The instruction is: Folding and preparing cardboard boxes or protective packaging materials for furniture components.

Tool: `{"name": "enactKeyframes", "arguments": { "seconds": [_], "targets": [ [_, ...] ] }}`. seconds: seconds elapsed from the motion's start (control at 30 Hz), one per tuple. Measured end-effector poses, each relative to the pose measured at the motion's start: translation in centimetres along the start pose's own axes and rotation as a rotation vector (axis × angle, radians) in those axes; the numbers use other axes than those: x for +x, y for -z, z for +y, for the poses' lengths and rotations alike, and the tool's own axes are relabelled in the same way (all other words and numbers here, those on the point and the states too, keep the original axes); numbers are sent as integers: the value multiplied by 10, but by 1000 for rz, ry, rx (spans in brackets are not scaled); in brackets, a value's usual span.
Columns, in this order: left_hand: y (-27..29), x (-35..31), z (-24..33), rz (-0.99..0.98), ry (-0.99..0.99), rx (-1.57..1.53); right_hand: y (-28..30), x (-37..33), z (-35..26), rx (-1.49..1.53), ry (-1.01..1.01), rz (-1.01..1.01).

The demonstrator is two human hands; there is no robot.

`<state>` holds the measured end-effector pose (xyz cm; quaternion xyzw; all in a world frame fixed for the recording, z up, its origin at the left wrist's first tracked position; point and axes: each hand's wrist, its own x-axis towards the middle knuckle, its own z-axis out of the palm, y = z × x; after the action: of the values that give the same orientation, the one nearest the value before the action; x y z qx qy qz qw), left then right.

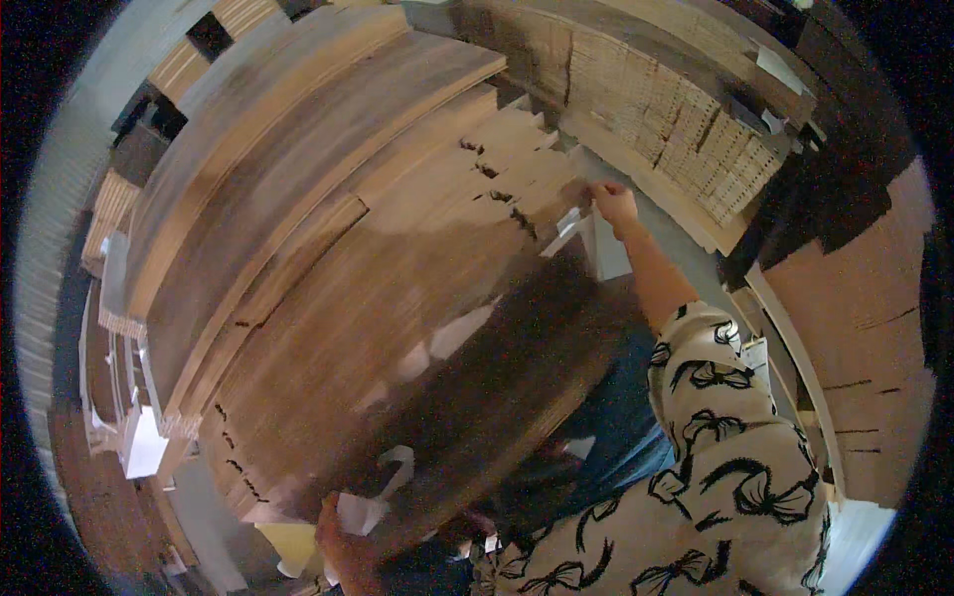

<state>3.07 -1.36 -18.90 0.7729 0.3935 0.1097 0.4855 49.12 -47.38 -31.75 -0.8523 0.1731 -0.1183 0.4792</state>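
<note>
- Broad brown wooden panel [348,318] is seen just left of the right hand [613,206], fingers curled.
- White papery strip [362,514] is seen beside left hand [336,548]; either pinch cannot be told.

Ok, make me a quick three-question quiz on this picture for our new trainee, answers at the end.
1. True or false: the right sleeve carries a dark bow pattern.
2. What colour is the piece just left of the left hand? A: green. B: yellow. C: red.
3. Which hand is higher in the picture, near the upper right of the large brown board?

Key: 1. True. 2. B. 3. The right hand.
</note>
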Motion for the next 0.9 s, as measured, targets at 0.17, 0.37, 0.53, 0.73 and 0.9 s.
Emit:
{"name": "enactKeyframes", "arguments": {
  "seconds": [0.17, 0.37, 0.53, 0.73, 0.9],
  "targets": [
    [38, -21, 12, 82, -557, 515, -11, -22, -47, -65, -31, -96],
    [35, -32, 27, 86, -73, -72, 3, 2, -17, -16, -48, -55],
    [67, -62, 84, 161, -262, -306, 11, 3, -10, -35, 25, -217],
    [100, -31, 90, 233, -219, -654, 41, -66, -75, -371, 751, -557],
    [103, -18, 79, 73, -246, -915, -56, -238, -181, -134, 1132, -880]
  ]
}}
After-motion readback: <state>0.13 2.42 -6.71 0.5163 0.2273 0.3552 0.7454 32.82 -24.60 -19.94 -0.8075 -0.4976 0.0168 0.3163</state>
